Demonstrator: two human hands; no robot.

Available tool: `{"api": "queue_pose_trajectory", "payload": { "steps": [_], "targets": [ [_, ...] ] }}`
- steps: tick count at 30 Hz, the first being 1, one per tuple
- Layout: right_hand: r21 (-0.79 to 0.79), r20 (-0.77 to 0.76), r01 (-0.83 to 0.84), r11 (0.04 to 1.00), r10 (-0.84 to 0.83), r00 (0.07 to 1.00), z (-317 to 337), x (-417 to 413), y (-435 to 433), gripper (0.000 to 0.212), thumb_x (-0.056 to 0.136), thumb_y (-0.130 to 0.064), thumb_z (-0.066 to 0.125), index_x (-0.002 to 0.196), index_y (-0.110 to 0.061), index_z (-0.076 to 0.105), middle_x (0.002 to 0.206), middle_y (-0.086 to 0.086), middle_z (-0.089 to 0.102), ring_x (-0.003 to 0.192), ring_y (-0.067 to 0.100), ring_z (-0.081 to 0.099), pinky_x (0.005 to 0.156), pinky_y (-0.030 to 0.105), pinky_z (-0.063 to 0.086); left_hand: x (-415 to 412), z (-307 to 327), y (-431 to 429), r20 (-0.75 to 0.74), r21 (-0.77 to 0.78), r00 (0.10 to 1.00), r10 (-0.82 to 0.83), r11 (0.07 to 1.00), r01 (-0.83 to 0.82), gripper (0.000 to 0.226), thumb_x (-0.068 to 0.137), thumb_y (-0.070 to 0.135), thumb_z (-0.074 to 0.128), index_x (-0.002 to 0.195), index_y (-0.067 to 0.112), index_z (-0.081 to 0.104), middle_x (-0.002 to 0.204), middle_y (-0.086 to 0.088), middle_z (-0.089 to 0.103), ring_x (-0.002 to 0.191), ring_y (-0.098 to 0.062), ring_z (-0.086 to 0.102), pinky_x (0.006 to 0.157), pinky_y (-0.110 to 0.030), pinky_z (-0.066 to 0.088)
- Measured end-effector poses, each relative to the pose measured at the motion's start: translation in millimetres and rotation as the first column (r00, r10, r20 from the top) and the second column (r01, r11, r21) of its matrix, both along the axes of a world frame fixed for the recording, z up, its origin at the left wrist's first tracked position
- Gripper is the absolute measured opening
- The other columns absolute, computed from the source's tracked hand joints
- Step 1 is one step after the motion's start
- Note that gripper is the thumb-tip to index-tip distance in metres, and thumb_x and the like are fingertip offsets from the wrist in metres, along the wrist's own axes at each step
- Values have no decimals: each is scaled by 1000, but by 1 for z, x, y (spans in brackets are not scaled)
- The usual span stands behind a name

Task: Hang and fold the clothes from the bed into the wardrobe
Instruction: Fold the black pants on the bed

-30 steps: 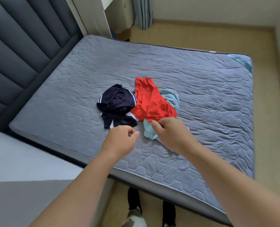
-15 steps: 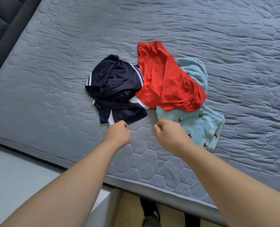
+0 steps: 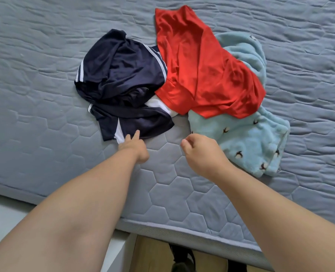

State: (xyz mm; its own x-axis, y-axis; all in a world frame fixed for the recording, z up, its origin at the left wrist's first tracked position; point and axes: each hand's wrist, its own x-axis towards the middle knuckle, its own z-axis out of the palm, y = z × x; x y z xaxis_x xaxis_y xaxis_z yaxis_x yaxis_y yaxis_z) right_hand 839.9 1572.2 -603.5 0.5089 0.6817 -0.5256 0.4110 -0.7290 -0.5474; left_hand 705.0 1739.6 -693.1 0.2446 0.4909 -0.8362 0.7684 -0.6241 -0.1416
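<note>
Three crumpled garments lie together on the grey quilted mattress (image 3: 45, 118). A navy garment with white stripes (image 3: 121, 79) is on the left, a red shirt (image 3: 202, 69) in the middle, and a light blue fleece piece with small bird prints (image 3: 247, 140) lies partly under the red one on the right. My left hand (image 3: 133, 146) reaches forward with fingers extended, its fingertips touching the near hem of the navy garment. My right hand (image 3: 202, 154) hovers with fingers curled, holding nothing, just short of the blue fleece's near edge.
The mattress front edge (image 3: 182, 230) runs across the bottom of the view. Below it show a strip of wooden floor (image 3: 153, 256) and my feet (image 3: 182, 264). A pale surface (image 3: 2, 213) sits at the lower left beside the bed.
The view has closed in on the clothes pile. My left hand has opened and reached forward onto the navy garment's hem. My right hand has stayed curled near the blue fleece.
</note>
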Motion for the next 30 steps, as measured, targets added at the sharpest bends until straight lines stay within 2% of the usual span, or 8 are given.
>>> {"api": "queue_pose_trajectory", "payload": {
  "steps": [5,11,14,16,20,24,27,30],
  "targets": [
    [-11,-13,8,1000,-8,1000,6,1,1,35,103,-33,41,97,-8,65,98,8,69,97,28,58,84,40,48,-1,9,2,401,81,868,293,932,-352,33,87,0,50,116,9,63,134,-12,55,121,-33,55,99,-40,49],
    [-20,-31,-2,1000,1,1000,43,-1,1,36,103,-35,41,92,-10,64,93,6,68,93,28,58,79,37,48,5,71,10,655,-69,437,617,624,-779,24,95,9,45,118,12,49,114,-10,58,99,-31,51,80,-34,39],
    [2,-15,-9,1000,9,1000,74,-3,-1,38,103,-35,41,84,-8,59,83,5,63,86,27,55,71,37,43,-1,112,6,711,-88,387,587,621,-779,17,95,19,50,109,15,57,102,-1,60,94,-28,52,77,-32,37],
    [10,-15,-12,1000,12,1000,99,-5,-6,38,103,-35,41,82,-8,58,78,3,62,82,26,55,69,37,42,-11,139,-1,745,-95,393,539,669,-737,9,91,24,60,84,19,60,79,4,61,82,-28,54,65,-33,36],
    [40,-11,-22,999,22,1000,150,-8,-19,35,102,-35,43,95,-8,65,89,4,69,89,25,60,78,37,50,-22,200,-25,793,-220,233,563,622,-752,47,86,45,65,52,19,45,45,5,39,60,-27,33,54,-35,27],
    [60,8,-29,998,29,1000,200,-14,-39,27,99,-34,47,98,-16,67,92,-2,70,87,20,60,75,32,48,-19,280,-57,805,-307,111,583,568,-763,44,93,50,61,55,28,60,44,11,47,54,-17,41,51,-32,32],
    [86,-11,-40,996,41,999,240,-22,-57,19,96,-33,51,99,-22,66,94,-6,69,84,14,60,73,28,47,-16,348,-82,797,-440,-72,600,495,-749,38,92,46,66,65,20,70,52,12,57,49,-5,51,55,-28,43],
    [133,-46,-28,991,35,998,280,-32,-76,13,93,-34,57,104,-29,62,84,-12,68,66,3,62,61,24,51,-12,420,-113,664,-646,-229,711,393,-655,27,93,43,68,78,22,75,73,1,72,65,-13,66,57,-29,49]
  ]
}}
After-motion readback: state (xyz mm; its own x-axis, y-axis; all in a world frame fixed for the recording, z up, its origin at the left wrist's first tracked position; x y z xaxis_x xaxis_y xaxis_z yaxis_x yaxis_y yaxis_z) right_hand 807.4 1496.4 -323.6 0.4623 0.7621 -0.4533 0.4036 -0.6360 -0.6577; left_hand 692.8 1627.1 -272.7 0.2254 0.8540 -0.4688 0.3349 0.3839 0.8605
